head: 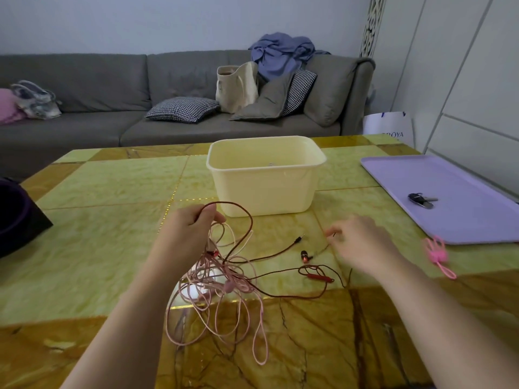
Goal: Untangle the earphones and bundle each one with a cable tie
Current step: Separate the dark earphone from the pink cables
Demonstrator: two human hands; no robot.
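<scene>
Head view: a dark red earphone cable [238, 220] is gripped in the left hand [186, 234], lifted above the pink earphone tangle [219, 290] on the surface [98, 248]. Its thin end is pinched by the right hand [362, 242]. A cream bin [265, 175] stands just beyond; pink cable ties [438, 255] lie right, beside a purple tray [463, 206] carrying keys [422, 199].

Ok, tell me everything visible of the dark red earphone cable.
The dark red earphone cable is thin and looks braided, still tangled with the pink cable. One loop is lifted in the left hand; the right hand pinches a strand near the red earbud. Its plug and inline remote lie on the table.
</scene>
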